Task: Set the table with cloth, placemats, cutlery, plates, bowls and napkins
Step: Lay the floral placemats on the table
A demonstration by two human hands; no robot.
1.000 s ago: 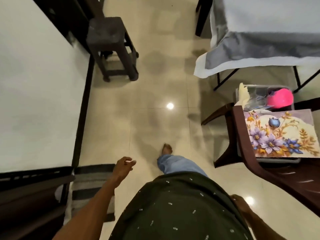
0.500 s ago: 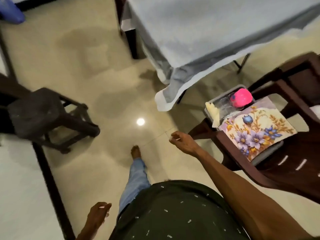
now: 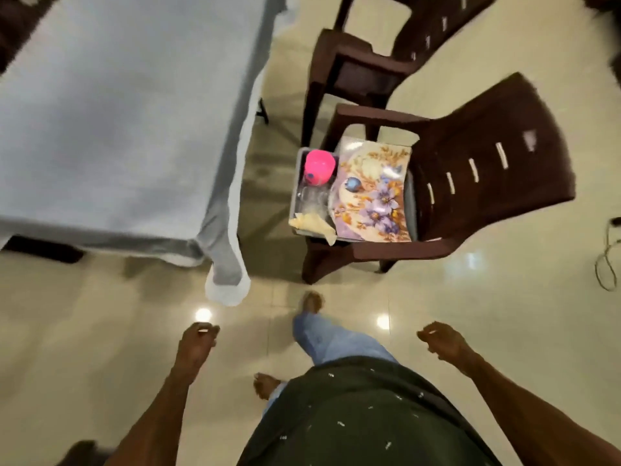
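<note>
Gleaming tile floor (image 3: 470,314) meets grey-clothed table (image 3: 117,112); left hand (image 3: 198,344) and right hand (image 3: 443,341) hang loosely curled, holding nothing.

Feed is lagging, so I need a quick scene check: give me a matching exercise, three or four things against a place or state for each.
Things:
1. cloth
2. floral placemat
3. pink bowl
4. right hand

Places or states:
A. in the grey bin on the chair
B. spread over the table
C. holding nothing, over the floor
D. lying on the chair seat

Pairs: 1-B, 2-D, 3-A, 4-C
</note>
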